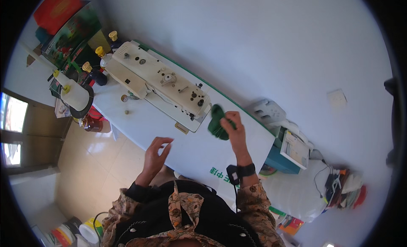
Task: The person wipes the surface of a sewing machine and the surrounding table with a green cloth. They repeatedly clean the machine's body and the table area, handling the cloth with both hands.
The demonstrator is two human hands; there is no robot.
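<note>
A crumpled piece of green fabric [217, 124] is pinched in my right hand [233, 127], held above the white sewing table [197, 154] near the needle end of an industrial sewing machine [159, 81]. My left hand [157, 154] hovers over the front edge of the table, thumb and fingers curved apart with nothing between them. The machine's needle area is hidden beneath its head. A small metal piece [127, 112] lies on the table left of the machine.
A white thread cone [74, 95] stands at the left, beside bottles with yellow caps [95, 75]. A power strip [267, 110] lies by the wall at the right. Beyond the table's right end are a teal box [283, 159] and a large white plastic container [295, 189].
</note>
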